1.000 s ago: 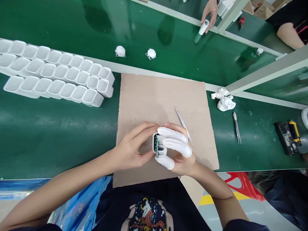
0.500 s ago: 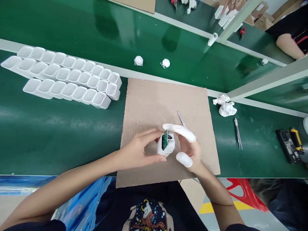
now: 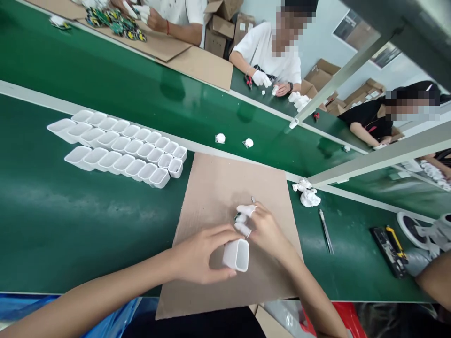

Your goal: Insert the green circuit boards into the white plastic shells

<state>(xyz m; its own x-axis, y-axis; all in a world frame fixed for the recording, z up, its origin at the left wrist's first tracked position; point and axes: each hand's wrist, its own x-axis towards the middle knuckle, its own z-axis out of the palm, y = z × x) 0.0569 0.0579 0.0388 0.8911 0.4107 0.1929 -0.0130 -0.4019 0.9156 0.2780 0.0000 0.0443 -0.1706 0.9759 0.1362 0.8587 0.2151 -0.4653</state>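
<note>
My left hand is closed around a white plastic housing, tilted so its open end faces right. The housing looks hollow inside. White finger cots cover the thumb and a finger of my right hand, which pinches a small circuit board just above and behind the housing. Only a dark green edge and a white part of the board show; the fingers hide the rest. Beneath both hands lies a brown cardboard sheet. Metal tweezers on it are mostly hidden behind my right hand.
Rows of white housings stand at left. Two boards with white domes lie on the green surface beyond the rail. Crumpled white material, another pair of tweezers and a black-yellow tool are at right. Co-workers sit opposite.
The circuit board that stuck out of the housing is out of it, in my right hand, which has closed from open. My left hand keeps the housing. The view has tilted up, showing co-workers.
</note>
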